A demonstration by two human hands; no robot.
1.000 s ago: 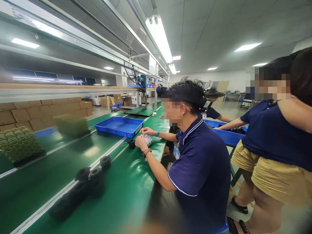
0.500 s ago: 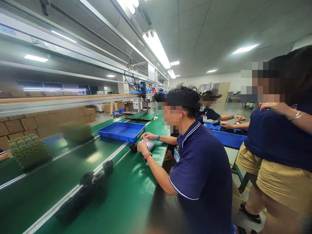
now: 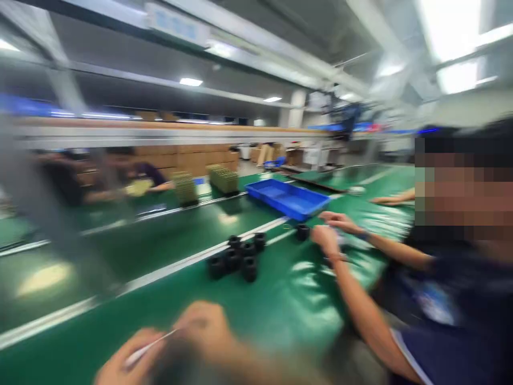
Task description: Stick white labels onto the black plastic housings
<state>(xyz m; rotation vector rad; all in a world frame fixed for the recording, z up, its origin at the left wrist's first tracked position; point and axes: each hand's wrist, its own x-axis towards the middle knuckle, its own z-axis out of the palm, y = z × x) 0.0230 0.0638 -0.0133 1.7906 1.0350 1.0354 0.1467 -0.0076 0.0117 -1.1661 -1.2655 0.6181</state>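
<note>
My left hand [image 3: 130, 357] is low in the view, its fingers closed on a thin white stick-like thing [image 3: 140, 354], smeared by motion. The tip of that thing reaches my right hand [image 3: 206, 329], whose fingers are curled in at its end. Below and between my hands is a dark blurred shape [image 3: 176, 363]; I cannot make out what it is. Ahead of them on the green work surface [image 3: 276, 299] stands a cluster of several black cylindrical parts [image 3: 233, 260].
At right a co-worker's hands [image 3: 329, 235] work beside a single black part [image 3: 302, 232]. A blue tray [image 3: 286, 199] lies beyond, across a pale rail. Stacks of greenish moulded pieces [image 3: 223, 179] stand farther back. A metal post [image 3: 60, 192] rises at left.
The view has swung left and down, so the co-worker now sits farther right. My two hands have come into view at the bottom, and the black parts show more clearly.
</note>
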